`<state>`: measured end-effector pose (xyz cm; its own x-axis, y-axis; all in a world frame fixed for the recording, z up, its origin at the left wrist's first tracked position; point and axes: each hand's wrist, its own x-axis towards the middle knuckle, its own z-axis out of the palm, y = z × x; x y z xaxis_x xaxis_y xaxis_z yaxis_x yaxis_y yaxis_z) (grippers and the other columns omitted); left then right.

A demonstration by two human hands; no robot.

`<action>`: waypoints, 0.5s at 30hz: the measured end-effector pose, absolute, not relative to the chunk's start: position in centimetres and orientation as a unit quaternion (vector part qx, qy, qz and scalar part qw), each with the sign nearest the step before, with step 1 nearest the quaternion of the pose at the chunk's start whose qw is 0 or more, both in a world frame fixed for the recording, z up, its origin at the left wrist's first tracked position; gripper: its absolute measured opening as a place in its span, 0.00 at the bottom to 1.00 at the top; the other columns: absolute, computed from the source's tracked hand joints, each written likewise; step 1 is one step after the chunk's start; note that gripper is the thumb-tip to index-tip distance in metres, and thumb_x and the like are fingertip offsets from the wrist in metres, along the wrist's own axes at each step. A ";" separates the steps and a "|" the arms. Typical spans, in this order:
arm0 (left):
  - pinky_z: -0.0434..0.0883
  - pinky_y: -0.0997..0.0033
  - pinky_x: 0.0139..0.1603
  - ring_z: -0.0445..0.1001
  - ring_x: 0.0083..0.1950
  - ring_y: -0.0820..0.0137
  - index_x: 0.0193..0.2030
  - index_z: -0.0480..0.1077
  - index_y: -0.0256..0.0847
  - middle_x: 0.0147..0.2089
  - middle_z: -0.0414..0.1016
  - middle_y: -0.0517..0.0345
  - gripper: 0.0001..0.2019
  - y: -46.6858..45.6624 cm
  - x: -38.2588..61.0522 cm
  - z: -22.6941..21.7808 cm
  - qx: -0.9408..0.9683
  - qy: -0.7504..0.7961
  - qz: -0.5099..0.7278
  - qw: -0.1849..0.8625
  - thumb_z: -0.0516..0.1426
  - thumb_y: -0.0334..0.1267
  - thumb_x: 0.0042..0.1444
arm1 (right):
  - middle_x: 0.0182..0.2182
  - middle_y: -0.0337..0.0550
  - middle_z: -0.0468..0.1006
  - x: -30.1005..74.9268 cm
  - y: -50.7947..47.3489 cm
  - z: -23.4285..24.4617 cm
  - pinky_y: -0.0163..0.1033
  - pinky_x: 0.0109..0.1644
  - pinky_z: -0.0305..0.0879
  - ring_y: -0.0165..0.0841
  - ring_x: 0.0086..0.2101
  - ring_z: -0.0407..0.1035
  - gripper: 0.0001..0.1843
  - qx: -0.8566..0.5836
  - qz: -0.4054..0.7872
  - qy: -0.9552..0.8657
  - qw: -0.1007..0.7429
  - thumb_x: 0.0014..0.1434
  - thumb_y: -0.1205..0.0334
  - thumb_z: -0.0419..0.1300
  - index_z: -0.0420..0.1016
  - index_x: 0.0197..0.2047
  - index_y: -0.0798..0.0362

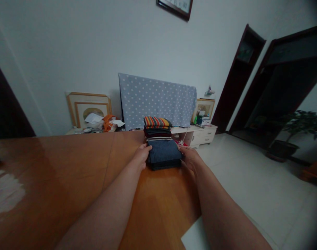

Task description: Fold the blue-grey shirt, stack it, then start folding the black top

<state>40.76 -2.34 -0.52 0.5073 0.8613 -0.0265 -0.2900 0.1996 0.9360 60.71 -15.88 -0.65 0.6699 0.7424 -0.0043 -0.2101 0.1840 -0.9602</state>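
With arms outstretched, both hands [142, 155] flank the folded jeans [164, 152].

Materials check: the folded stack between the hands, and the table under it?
Folded stack: soft woven or knit cloth, matte; the blue piece in front looks denim-like, and a striped piece lies on top. Table: wood or wood veneer, glossy orange-brown; it mirrors window light, and a seam shows.

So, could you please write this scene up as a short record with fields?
surface: wooden table
left hand: on the left side of the folded blue garment
right hand: on its right side
behind the garment: stack of folded clothes, striped piece on top
background: dotted cloth, framed pictures, potted plant
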 end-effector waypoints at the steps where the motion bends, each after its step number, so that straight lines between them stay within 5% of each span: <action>1: 0.73 0.70 0.40 0.79 0.40 0.66 0.46 0.73 0.40 0.43 0.80 0.51 0.12 -2.4 40.7 -0.4 0.496 0.304 0.402 0.707 0.61 0.34 0.54 | 0.28 0.40 0.78 60.6 -16.0 -0.5 0.34 0.29 0.63 0.32 0.29 0.70 0.14 -0.556 0.314 -0.235 0.733 0.40 0.60 0.70 0.74 0.31 0.52; 6: 0.73 0.67 0.46 0.78 0.45 0.64 0.51 0.71 0.41 0.46 0.79 0.49 0.14 -2.5 40.7 0.6 0.564 0.397 0.451 0.567 0.59 0.39 0.58 | 0.31 0.41 0.80 60.2 -16.5 0.8 0.35 0.31 0.64 0.34 0.32 0.72 0.12 -0.600 0.214 -0.240 0.732 0.46 0.56 0.66 0.77 0.34 0.51; 9: 0.69 0.63 0.57 0.74 0.54 0.60 0.52 0.71 0.42 0.51 0.76 0.48 0.14 -3.0 40.4 1.5 0.633 0.398 0.496 0.441 0.57 0.39 0.59 | 0.36 0.42 0.82 60.0 -16.5 1.5 0.38 0.40 0.68 0.37 0.39 0.73 0.13 -0.620 0.128 -0.269 0.726 0.50 0.52 0.64 0.80 0.36 0.50; 15: 0.44 0.47 0.72 0.58 0.70 0.53 0.52 0.74 0.51 0.60 0.72 0.50 0.12 -6.1 40.2 2.6 0.779 0.268 0.481 0.302 0.57 0.41 0.61 | 0.48 0.40 0.81 59.9 -15.7 1.7 0.49 0.65 0.57 0.41 0.53 0.70 0.15 -0.631 0.019 -0.440 0.638 0.59 0.52 0.59 0.82 0.45 0.45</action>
